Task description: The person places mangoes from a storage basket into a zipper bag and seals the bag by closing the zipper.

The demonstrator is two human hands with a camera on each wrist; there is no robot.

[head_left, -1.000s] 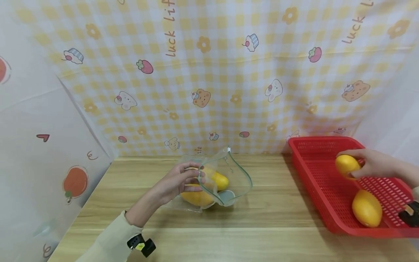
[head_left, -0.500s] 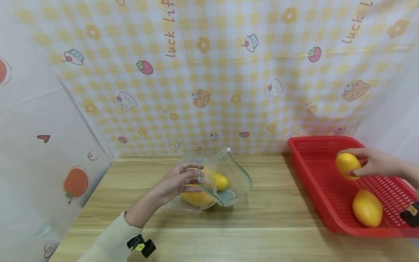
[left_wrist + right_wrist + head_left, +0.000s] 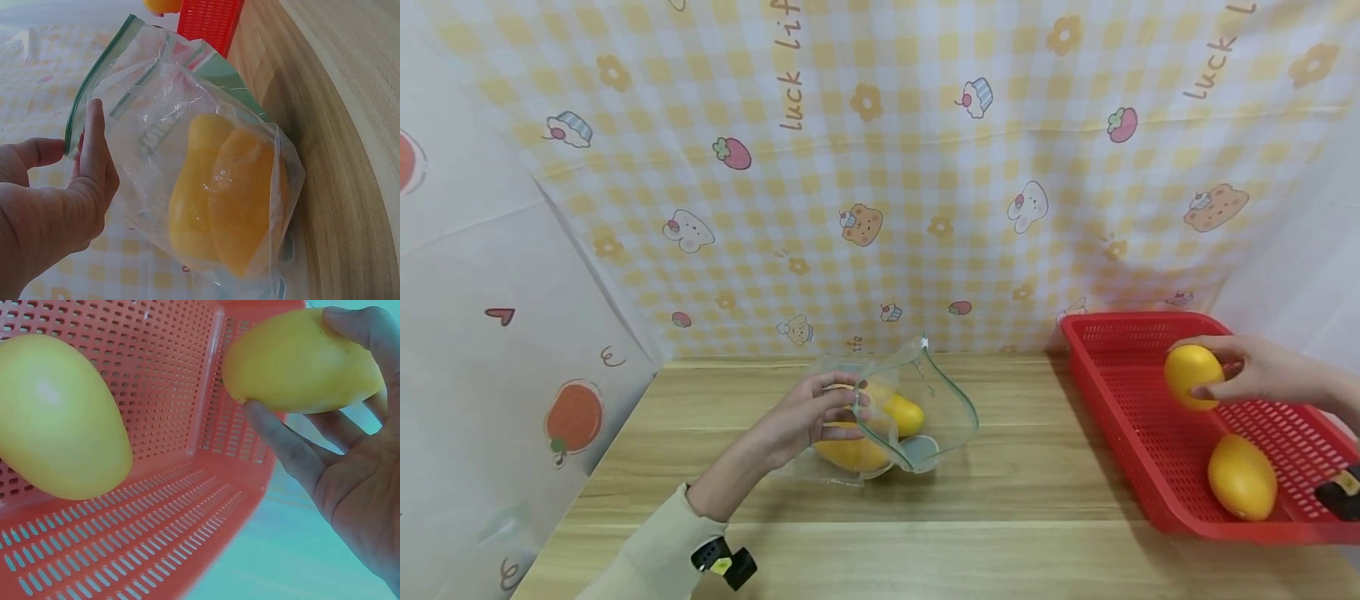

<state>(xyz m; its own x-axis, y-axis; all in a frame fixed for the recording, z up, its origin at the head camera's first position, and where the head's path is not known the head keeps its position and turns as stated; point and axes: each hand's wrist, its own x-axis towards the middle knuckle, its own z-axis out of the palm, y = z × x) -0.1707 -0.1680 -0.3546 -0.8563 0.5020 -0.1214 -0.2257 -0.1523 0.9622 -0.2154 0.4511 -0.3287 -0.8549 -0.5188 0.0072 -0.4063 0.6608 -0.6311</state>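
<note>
My left hand [image 3: 801, 421] pinches the green-edged mouth of a clear zip bag [image 3: 953, 407], holding it open toward the right. Inside the bag lie a yellow fruit [image 3: 195, 206] with a narrow neck and an orange-yellow mango [image 3: 240, 200], side by side. My right hand [image 3: 1262, 371] grips a yellow mango [image 3: 1193, 377] by its sides, above the red basket [image 3: 1120, 442]. Below it, a second mango [image 3: 1242, 477] rests on the basket floor near the front. In the right wrist view the thumb and fingers [image 3: 287, 440] press against the held mango.
The perforated basket stands at the right of the wooden table [image 3: 1000, 533], its left wall between the held mango and the bag. A checked cloth [image 3: 925, 167] hangs right behind the table. White sheets [image 3: 475, 350] hang at both sides.
My right hand has raised the mango slightly within the basket area and shifted it a little left. The left hand and the bag stay where they were.
</note>
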